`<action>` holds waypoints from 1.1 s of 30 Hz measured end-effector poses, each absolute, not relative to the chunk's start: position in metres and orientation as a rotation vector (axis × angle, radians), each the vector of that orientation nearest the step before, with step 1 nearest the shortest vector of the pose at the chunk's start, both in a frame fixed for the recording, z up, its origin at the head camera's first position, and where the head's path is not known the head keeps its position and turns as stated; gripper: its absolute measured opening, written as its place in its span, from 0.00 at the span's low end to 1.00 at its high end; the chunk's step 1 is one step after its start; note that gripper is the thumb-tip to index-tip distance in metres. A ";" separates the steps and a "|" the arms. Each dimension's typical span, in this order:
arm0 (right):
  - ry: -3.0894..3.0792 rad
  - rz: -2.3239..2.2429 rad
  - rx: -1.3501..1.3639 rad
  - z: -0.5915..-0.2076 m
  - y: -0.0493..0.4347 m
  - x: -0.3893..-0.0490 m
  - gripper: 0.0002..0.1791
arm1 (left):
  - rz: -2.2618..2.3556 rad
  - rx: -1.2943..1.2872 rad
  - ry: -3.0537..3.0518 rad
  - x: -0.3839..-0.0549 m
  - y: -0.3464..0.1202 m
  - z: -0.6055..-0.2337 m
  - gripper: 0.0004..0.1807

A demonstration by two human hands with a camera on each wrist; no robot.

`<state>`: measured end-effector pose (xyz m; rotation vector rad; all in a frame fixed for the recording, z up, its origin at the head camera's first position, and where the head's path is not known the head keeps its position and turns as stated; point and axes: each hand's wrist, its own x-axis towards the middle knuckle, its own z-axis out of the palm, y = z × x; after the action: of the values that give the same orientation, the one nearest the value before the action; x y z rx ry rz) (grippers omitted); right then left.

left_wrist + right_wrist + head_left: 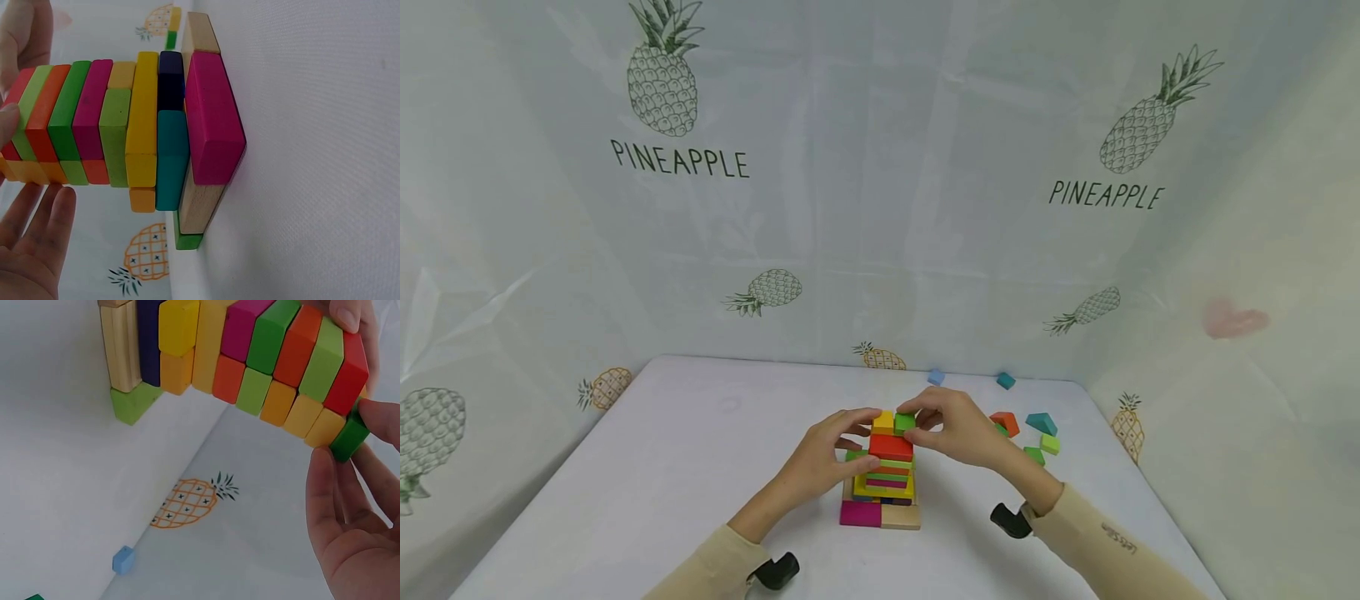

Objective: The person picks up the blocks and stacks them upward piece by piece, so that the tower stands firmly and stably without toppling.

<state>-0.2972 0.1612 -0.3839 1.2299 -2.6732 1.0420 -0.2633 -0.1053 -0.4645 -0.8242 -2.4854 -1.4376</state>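
Note:
A tower of stacked coloured wooden blocks [891,447] stands on the table. At its top my right hand [957,427] pinches a small green block [350,432] between thumb and fingertips, beside a yellow block [883,422]. My left hand [820,454] is spread along the tower's left side. In the right wrist view the left thumb rests against the upper front, by the red block [347,372]. The left fingers [53,215] extend rather straight past the tower's side in the left wrist view. A magenta block [212,119] forms part of the base.
Loose blocks lie to the right of the tower, among them an orange block [1006,423], a teal block [1042,423] and a light green block [1050,443]. Near the back edge are a light blue block [936,377] and a dark teal block [1006,380]. Pineapple-print cloth [880,208] hangs behind.

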 end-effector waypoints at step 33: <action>-2.730 1.033 1.017 -0.401 0.211 -0.353 0.24 | -1.448 -0.813 -2.493 -0.262 -0.104 -0.463 0.38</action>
<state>-0.3530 0.2107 -0.4010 1.0174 -2.7303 1.0330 -0.2621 -0.1042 -0.4630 -0.8129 -2.4931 -1.4482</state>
